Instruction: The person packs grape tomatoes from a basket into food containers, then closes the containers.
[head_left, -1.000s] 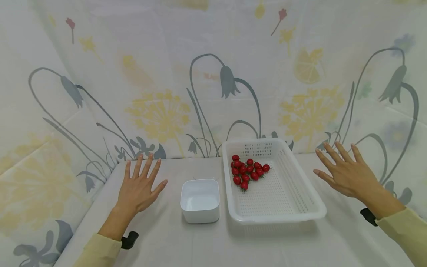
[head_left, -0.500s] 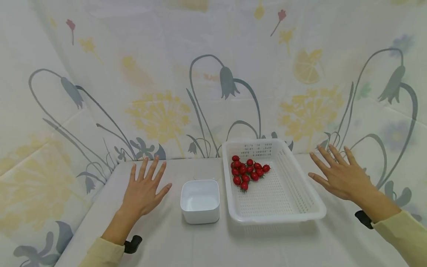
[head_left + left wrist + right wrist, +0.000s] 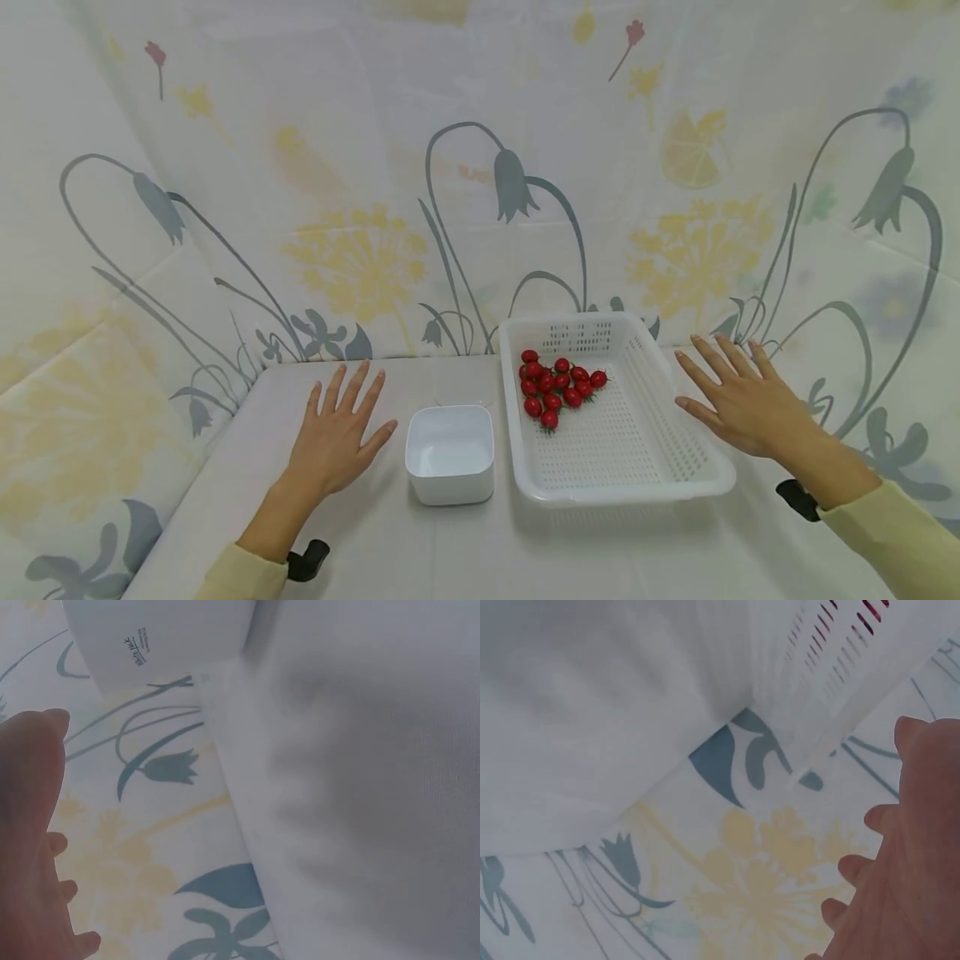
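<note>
My left hand hovers with fingers spread to the left of a small white square box, holding nothing. On the other side, my right hand is spread out just right of a white perforated basket, also holding nothing. Several red cherry tomatoes with green stems lie at the basket's left back part. The box looks bare inside and has small dark print on one wall in the left wrist view. Through the slots of the basket wall, red shows in the right wrist view.
A white cloth covers the table. Behind it and to the sides hangs a white curtain printed with grey and yellow flowers. The box stands close beside the basket's left wall.
Both hands have moved inward: the left hand to the right toward the box, the right hand to the left toward the basket. Tomatoes, box and basket stay in place.
</note>
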Tool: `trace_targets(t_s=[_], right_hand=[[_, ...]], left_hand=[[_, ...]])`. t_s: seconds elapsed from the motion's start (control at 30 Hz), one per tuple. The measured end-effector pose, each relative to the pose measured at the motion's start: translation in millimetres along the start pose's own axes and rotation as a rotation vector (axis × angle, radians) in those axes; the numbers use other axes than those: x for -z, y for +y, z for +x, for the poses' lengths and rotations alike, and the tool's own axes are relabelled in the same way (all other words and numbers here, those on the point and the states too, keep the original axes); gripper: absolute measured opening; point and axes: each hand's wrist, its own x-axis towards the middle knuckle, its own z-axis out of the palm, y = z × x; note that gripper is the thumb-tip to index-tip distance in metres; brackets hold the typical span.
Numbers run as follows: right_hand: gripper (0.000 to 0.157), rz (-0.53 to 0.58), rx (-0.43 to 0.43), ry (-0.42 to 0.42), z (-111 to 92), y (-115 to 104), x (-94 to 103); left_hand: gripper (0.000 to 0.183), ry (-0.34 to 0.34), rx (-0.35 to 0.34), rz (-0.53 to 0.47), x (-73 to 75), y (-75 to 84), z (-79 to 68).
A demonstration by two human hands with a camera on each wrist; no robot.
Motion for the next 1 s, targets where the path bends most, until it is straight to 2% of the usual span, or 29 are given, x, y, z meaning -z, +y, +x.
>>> trace_targets(t_s=[0.27, 0.4, 0.6, 0.77, 0.9, 1.0], right_hand=[[0.074, 0.142, 0.022, -0.060, 7.4, -17.0, 2.3], [0.073, 0.131, 0.049, -0.050, 8.9, -23.7, 2.3], [0.072, 0.119, 0.089, -0.021, 12.7, -33.0, 4.6], [0.075, 0.176, 0.111, -0.032, 17.9, -41.6, 5.2], [0.076, 0.247, 0.127, -0.042, 21.5, -50.1, 10.2], [0.077, 0.311, 0.116, -0.064, 25.6, -56.6, 14.4]], left_hand=[[0.076, 0.015, -0.001, -0.053, -1.7, 8.1, -0.7], [0.075, 0.031, -0.016, -0.078, -2.6, 12.8, -1.4], [0.072, 0.019, -0.025, -0.119, -3.5, 17.2, -2.7], [0.068, 0.015, -0.026, -0.208, -6.3, 21.2, -2.3], [0.066, 0.010, -0.011, -0.326, -9.1, 24.8, -2.2], [0.067, -0.020, 0.010, -0.444, -10.1, 27.5, -2.3]])
